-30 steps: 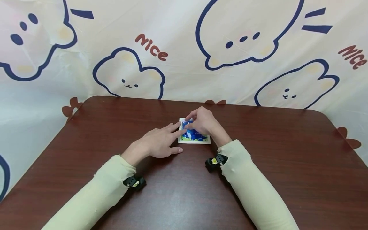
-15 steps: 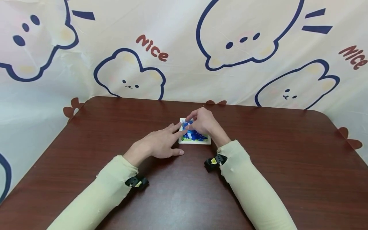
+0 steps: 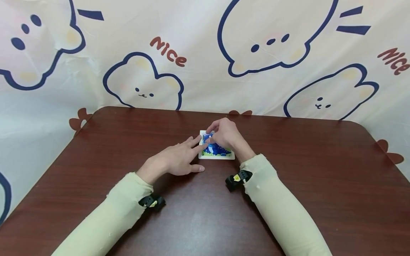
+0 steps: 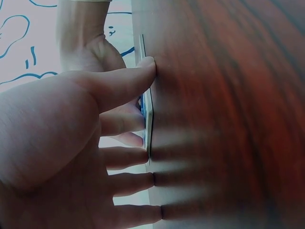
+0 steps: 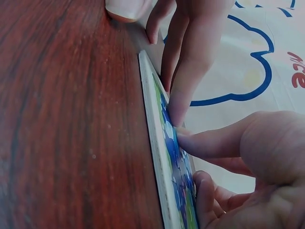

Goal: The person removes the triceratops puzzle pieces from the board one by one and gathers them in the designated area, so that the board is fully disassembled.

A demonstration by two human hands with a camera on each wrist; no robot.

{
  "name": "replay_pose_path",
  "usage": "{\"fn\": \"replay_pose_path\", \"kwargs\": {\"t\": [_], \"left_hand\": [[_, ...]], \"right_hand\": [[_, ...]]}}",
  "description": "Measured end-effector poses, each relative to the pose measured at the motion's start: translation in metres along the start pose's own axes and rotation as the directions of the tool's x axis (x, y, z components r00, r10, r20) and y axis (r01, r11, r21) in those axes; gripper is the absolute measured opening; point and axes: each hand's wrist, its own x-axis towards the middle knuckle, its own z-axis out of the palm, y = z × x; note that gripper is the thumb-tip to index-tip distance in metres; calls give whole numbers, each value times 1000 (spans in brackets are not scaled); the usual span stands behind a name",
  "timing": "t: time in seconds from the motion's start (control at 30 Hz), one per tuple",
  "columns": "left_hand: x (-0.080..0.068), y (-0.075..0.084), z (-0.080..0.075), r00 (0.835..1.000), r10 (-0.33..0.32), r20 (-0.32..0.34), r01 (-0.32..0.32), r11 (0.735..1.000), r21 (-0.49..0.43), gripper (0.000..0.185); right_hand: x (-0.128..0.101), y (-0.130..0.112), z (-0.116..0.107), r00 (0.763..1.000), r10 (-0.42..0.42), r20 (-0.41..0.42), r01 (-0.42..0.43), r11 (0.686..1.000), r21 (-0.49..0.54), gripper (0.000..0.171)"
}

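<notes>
A small jigsaw puzzle lies flat on the table, a blue dinosaur picture with green below in a white frame. Seams between its pieces show in the right wrist view, where the white frame rises just above the wood. My left hand reaches in from the left with straight, spread fingers; the index fingertip rests on the picture's left part and the thumb on the table. Over the upper left of the picture, my right hand bends its fingers and pinches at a puzzle piece, mostly hidden beneath the fingers.
The brown wooden table has rounded far corners. Behind it hangs a pale curtain with cartoon bears and red lettering. Black wrist cameras sit on both sleeves, the right one close above the table.
The left hand's thumb and wrist have shifted very slightly to the right over the last second. The right hand stays at the same spot on the puzzle. The head view jitters a little.
</notes>
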Motion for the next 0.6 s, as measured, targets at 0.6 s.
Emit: {"fn": "replay_pose_path", "kwargs": {"t": [0.6], "left_hand": [[1, -1, 1, 1000, 6, 6, -6, 1000, -21, 82]], "right_hand": [[0, 1, 2, 999, -22, -32, 23, 1000, 12, 19]]}}
